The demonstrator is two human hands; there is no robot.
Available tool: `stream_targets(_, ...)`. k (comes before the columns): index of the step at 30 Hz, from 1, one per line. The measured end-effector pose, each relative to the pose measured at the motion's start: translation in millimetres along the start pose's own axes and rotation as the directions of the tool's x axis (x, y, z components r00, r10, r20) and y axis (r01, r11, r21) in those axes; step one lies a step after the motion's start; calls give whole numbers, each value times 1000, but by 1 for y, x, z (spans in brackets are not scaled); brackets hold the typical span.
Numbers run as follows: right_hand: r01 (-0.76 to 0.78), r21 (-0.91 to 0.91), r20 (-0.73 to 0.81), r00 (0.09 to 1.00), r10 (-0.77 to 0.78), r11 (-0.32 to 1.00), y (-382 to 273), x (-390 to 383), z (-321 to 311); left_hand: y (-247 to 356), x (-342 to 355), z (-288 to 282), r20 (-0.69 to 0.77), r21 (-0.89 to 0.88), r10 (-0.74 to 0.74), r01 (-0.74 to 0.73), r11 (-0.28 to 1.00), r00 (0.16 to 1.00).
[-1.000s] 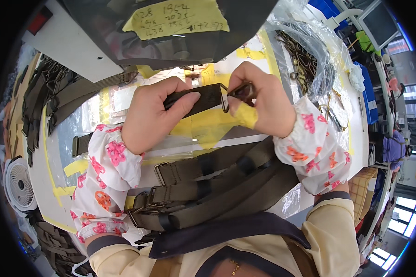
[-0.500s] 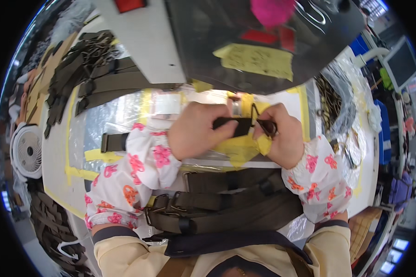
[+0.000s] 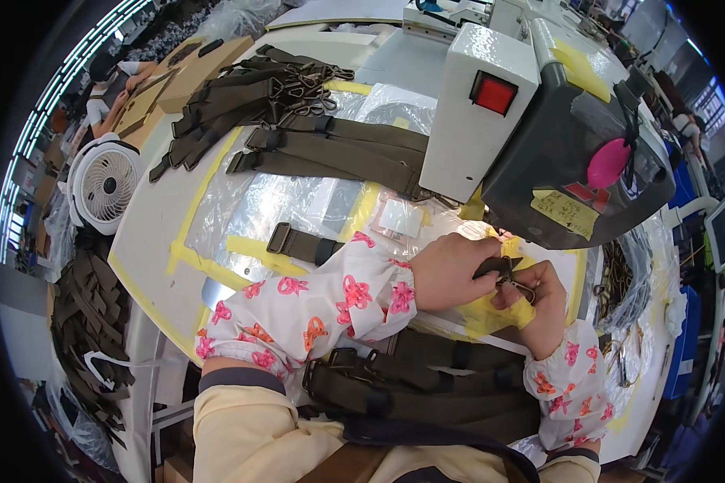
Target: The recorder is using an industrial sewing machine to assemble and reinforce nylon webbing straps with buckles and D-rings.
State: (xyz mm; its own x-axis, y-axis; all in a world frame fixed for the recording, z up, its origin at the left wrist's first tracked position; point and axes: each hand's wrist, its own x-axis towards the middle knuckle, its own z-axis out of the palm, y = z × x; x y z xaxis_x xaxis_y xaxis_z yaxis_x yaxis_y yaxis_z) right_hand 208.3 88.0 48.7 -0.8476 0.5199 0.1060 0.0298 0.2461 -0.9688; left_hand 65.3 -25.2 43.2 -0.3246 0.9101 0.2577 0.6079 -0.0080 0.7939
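My left hand (image 3: 457,275) is closed on the end of a dark olive webbing strap (image 3: 491,266), held over the lit, yellow-taped work spot. Close beside it on the right, my right hand (image 3: 536,304) pinches the same strap where it meets a small dark metal buckle (image 3: 507,278); the buckle's exact shape is partly covered by fingers. A strap piece with a rectangular metal buckle (image 3: 279,237) sticks out past my left sleeve. Several more olive straps (image 3: 435,394) with metal buckles lie across the table edge in front of my body.
A white and dark-grey machine head (image 3: 572,161) stands just beyond my hands. Bundled straps (image 3: 242,97) lie at the far left, and others (image 3: 346,149) nearer the machine. A white fan (image 3: 109,185) is at the left; a plastic bag of metal parts (image 3: 616,278) sits at the right.
The view has swung left, so the machine and my hands appear farther right. My hands have come closer together around the strap and buckle, and both keep their hold.
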Motion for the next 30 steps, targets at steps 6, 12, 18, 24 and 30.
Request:
stream_targets(6,-225,116,214,957,197,967,-2,2,1,8,-4,21,-21,357,161,-143,923,987)
stream_targets(12,-386,334,206,920,333,860,-5,7,0,3,-2,7,-75,-51,-85,82,995,994)
stream_targets(18,-446,185,283,878,387,876,-1,7,-2,2,1,3,33,-249,-100,106,963,994)
stream_targets(24,-422,369,230,905,359,828,5,1,2,-2,-5,0,64,354,294,-297,887,954)
stream_targets(30,-385,509,149,920,362,770,5,4,3,9,-7,9,291,769,397,-460,444,870)
